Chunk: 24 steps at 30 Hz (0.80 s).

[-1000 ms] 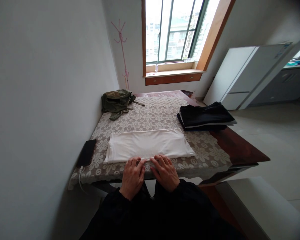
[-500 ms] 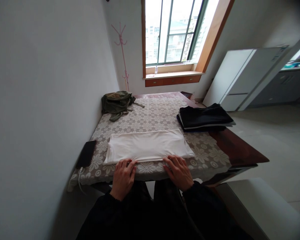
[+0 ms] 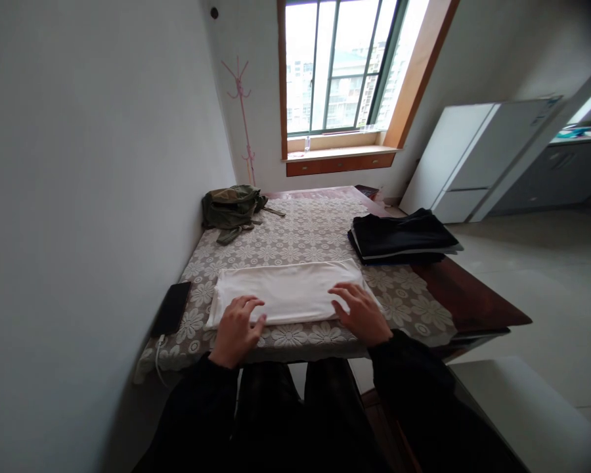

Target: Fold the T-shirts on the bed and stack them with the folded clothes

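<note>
A white garment (image 3: 295, 289), folded into a long flat rectangle, lies on the lace tablecloth (image 3: 295, 233) near the table's front edge. Over its front left corner is my left hand (image 3: 239, 328), thumb and fingers apart and nothing in them. My right hand (image 3: 359, 312) is over the right end of the cloth, its fingers spread and holding nothing. Whether the fingertips touch the fabric or hover just above it I cannot tell. The garment's exact kind does not show in its folded state.
A stack of folded dark clothes (image 3: 404, 236) sits at the table's right. Against the left wall are a green backpack (image 3: 234, 207) and, nearer me, a black phone (image 3: 171, 309) with a white cable. A white stool or bench (image 3: 522, 407) stands at lower right.
Both hands have moved from the garment's front edge forward over it and farther apart, with fingers more spread. The garment stays in place; the view has tilted slightly up.
</note>
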Motion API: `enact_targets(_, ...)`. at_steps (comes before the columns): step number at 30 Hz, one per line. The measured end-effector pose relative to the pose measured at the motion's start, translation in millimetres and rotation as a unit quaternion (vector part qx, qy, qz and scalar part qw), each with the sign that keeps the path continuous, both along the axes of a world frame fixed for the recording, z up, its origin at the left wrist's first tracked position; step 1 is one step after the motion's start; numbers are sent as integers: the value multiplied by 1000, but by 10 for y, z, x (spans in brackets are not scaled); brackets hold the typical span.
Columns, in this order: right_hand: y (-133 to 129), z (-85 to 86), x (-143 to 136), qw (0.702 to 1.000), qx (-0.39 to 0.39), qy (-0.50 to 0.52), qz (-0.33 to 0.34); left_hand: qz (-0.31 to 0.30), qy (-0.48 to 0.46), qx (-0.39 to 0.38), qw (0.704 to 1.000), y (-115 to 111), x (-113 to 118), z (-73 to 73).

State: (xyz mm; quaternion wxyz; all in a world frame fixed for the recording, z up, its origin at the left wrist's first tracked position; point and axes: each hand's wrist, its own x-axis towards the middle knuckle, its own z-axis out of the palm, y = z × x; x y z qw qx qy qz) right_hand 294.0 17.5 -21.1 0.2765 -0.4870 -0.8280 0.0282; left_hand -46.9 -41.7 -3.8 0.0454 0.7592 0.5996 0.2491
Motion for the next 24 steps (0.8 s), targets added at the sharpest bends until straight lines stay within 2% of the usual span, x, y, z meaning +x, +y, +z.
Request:
enact_targets(2, 207, 127, -310, 992, -62, -28, 107, -103, 21, -75, 992, 299, 147, 68)
enact_targets(3, 319, 167, -452, 984, -100, -47, 139, -131, 40, -117, 984, 453, 213, 95)
enact_targets(6, 644, 205, -756, 953, -223, -127, 161, -131, 110, -238, 956, 860, 351, 149)
enact_targets(9, 862, 185, -868, 918, -311, -194, 154, -133, 152, -315, 927, 1101, 385, 165)
enact_targets(12, 941, 158, -853, 901, -344, -210, 160, -143, 161, -326, 920, 1179, 335, 143)
enact_targets(15, 948, 126, -773, 898, -351, -211, 161, -143, 166, -323, 921, 1185, 228, 105)
enact_targets(24, 1011, -6, -291, 919, -323, -192, 118, -130, 153, -293, 935, 1162, -216, 5)
